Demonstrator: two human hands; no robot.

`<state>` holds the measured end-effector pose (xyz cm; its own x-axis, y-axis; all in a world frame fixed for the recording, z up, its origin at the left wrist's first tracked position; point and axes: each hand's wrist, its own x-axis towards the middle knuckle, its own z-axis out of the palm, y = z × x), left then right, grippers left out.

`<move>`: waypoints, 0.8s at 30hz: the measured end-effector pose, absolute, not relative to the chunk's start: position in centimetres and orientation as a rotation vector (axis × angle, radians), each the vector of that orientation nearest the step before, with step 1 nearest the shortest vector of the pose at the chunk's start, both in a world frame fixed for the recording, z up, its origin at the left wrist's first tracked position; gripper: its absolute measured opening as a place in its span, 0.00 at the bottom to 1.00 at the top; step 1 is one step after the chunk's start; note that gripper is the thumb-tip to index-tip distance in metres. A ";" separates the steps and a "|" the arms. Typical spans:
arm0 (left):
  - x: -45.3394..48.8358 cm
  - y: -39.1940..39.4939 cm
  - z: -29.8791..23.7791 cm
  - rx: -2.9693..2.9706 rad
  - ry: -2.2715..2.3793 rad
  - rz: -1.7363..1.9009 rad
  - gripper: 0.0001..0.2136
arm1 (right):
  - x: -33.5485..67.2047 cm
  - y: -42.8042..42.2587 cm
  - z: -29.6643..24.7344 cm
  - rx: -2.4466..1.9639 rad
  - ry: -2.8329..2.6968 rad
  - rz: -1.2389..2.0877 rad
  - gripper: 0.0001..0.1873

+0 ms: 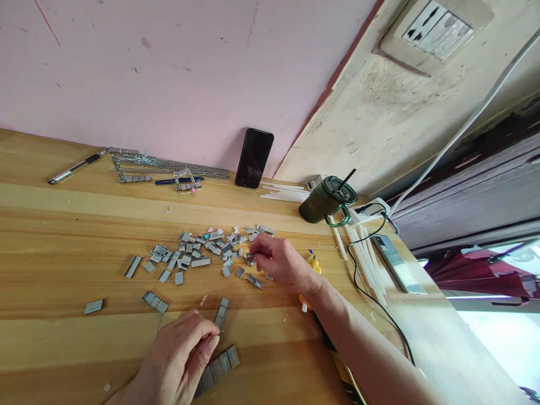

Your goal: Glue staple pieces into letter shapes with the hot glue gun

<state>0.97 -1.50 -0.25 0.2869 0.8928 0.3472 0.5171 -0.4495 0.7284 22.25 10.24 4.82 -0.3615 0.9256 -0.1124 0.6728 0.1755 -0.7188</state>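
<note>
Wood table (63, 236) vs pink wall (147, 67). Far left, near the wall: silver pen (76, 166). Nearer the front edge lies a lone staple piece (93, 306). Next along the wall: frame of staple strips (169, 165) w/ blue pen (177, 180) lying just beside it.

Mid table: loose pile of staples (198, 252), spread flat, some w/ coloured bits among them. Below it, a short strip (154, 301) and an upright-running strip (221, 313).

Left hand (181, 357) at the front edge, fingers curled, tips down on a row (219, 364) of staple pieces set side by side. Can't tell if it grips the row or just presses it.

Black phone (254, 157) leans upright on the wall, screen dark.

Right hand (280, 261) at the pile's right edge, thumb & forefinger pinched on one block (250, 259), lifted just off the wood; other pieces lie just under the hand. Yellow item (314, 264) behind the wrist, mostly hidden.

Further right: white sticks (282, 192), green mug (327, 199) w/ black straw, white plug block (367, 209), black cable (358, 264), 2nd phone (394, 261) flat near the table's right edge.
</note>
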 end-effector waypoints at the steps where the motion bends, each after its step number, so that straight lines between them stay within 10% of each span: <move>1: 1.0 -1.5 -0.3 2.076 1.257 1.031 0.12 | 22.3 10.3 4.6 -1.513 -2.100 1.025 0.10; 24: 0.8 -1.2 0.1 2.141 1.222 1.024 0.09 | 20.7 12.9 5.0 -1.803 -2.413 0.750 0.09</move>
<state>0.76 -1.15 0.08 0.3253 0.8686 0.3737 0.5197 -0.4944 0.6968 20.67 12.86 4.99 -0.3247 0.9116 -0.2520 0.8938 0.2086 -0.3970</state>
